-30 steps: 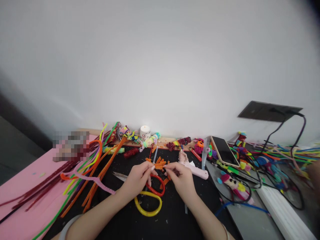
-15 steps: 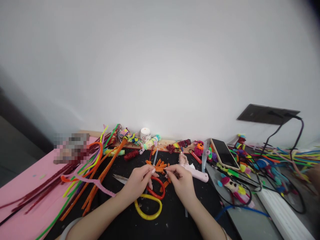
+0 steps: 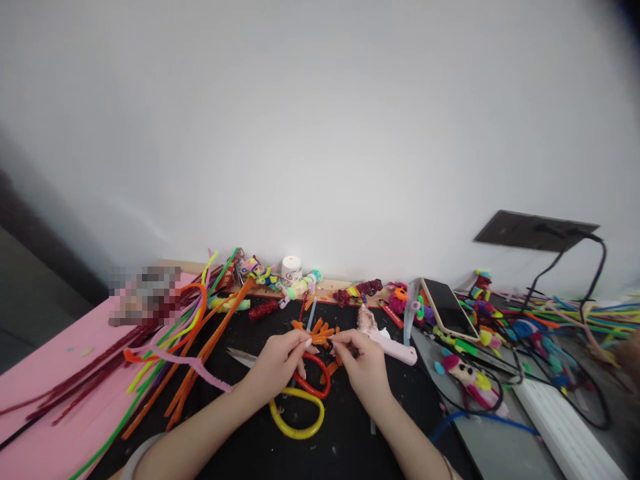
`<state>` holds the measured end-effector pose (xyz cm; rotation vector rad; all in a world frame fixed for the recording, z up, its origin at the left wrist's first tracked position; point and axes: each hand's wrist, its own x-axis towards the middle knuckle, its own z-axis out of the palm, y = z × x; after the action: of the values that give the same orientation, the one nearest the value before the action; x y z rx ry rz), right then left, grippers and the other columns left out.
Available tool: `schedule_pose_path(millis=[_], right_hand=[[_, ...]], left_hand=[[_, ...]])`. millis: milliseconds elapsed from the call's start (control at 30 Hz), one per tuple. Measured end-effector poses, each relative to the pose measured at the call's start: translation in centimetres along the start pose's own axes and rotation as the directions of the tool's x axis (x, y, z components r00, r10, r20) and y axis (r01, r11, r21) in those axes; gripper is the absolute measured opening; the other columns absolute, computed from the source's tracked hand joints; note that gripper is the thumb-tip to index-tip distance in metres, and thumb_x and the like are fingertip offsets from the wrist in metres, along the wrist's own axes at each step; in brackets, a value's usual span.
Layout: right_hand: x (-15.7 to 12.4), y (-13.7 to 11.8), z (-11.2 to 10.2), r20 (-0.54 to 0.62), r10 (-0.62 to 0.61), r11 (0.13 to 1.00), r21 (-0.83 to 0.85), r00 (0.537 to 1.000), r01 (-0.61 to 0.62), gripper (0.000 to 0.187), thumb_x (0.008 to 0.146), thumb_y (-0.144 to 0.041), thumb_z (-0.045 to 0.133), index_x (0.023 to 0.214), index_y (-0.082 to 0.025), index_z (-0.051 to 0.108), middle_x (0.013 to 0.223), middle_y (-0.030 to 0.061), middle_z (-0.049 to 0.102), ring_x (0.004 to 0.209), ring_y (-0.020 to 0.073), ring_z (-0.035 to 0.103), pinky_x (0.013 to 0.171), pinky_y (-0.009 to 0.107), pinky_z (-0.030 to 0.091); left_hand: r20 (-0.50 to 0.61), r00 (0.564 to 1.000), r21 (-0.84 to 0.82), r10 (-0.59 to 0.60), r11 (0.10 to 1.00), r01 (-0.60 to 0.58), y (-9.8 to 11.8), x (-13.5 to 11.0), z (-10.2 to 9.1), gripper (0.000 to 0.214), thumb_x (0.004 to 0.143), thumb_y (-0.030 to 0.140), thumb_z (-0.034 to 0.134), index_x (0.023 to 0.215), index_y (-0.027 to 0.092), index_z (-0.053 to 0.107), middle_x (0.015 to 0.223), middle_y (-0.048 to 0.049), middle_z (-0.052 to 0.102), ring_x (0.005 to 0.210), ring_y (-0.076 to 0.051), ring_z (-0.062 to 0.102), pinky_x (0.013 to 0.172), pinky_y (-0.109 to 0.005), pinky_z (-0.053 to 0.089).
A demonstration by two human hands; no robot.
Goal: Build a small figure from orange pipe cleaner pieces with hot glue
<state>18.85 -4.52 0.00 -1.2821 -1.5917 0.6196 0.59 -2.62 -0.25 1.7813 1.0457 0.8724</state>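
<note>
My left hand (image 3: 284,359) is closed in a pinch, thumb against forefinger, above the scissors. My right hand (image 3: 366,365) pinches opposite it, a small dark thing (image 3: 330,343) at its fingertips. The fingers hide most of what they hold. Just behind and between them lie short cut pieces of orange pipe cleaner (image 3: 321,331). Scissors with one red and one yellow handle loop (image 3: 297,415) lie beneath my left hand, blades pointing left. Beyond my right hand rests a pale pink glue gun (image 3: 397,349).
Long pipe cleaners (image 3: 193,363) spread over the pink surface (image 3: 55,373) at left. Pipe-cleaner dolls (image 3: 470,380), a phone (image 3: 449,308), black cables and a white power strip (image 3: 570,430) crowd the right. A white round container (image 3: 291,269) stands by the wall.
The view has shifted very slightly. Both hands keep their pinch in nearly the same place, and nothing else has visibly moved.
</note>
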Motion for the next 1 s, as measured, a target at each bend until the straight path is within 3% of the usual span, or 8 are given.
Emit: schedule_pose_path(millis=[267, 567, 1000], right_hand=[[0.02, 0.02, 0.09, 0.003, 0.007, 1.000, -0.015, 1.000, -0.007, 0.016, 0.083, -0.028, 0.056, 0.074, -0.020, 0.066, 0.065, 0.0038, 0.067, 0.059, 0.0190, 0.064, 0.057, 0.029, 0.051], [0.00, -0.31, 0.11, 0.000, 0.006, 1.000, 0.005, 1.000, -0.006, 0.012, 0.081, -0.019, 0.056, 0.073, -0.020, 0.065, 0.063, 0.0023, 0.066, 0.057, 0.0180, 0.063, 0.057, 0.027, 0.050], [0.11, -0.41, 0.05, -0.023, -0.001, 1.000, 0.019, 1.000, 0.001, 0.014, 0.082, -0.025, 0.057, 0.072, -0.018, 0.064, 0.062, 0.0038, 0.066, 0.054, 0.0180, 0.063, 0.054, 0.028, 0.051]], left_hand=[[0.002, 1.000, 0.006, 0.007, 1.000, -0.007, -0.25, 0.07, 0.04, 0.027, 0.092, 0.033, 0.039, 0.088, 0.017, 0.060, 0.084, -0.0048, 0.073, 0.047, -0.012, 0.063, 0.057, -0.024, 0.049], [0.004, 1.000, 0.015, 0.013, 1.000, -0.013, -0.10, -0.06, -0.01, 0.025, 0.092, 0.030, 0.039, 0.088, 0.017, 0.060, 0.085, -0.0046, 0.073, 0.048, -0.012, 0.063, 0.058, -0.024, 0.049], [0.032, 0.999, -0.043, -0.006, 0.999, 0.008, 0.26, -0.38, -0.05, 0.022, 0.089, 0.030, 0.044, 0.093, 0.014, 0.059, 0.081, -0.0065, 0.070, 0.053, -0.014, 0.064, 0.052, -0.023, 0.048]])
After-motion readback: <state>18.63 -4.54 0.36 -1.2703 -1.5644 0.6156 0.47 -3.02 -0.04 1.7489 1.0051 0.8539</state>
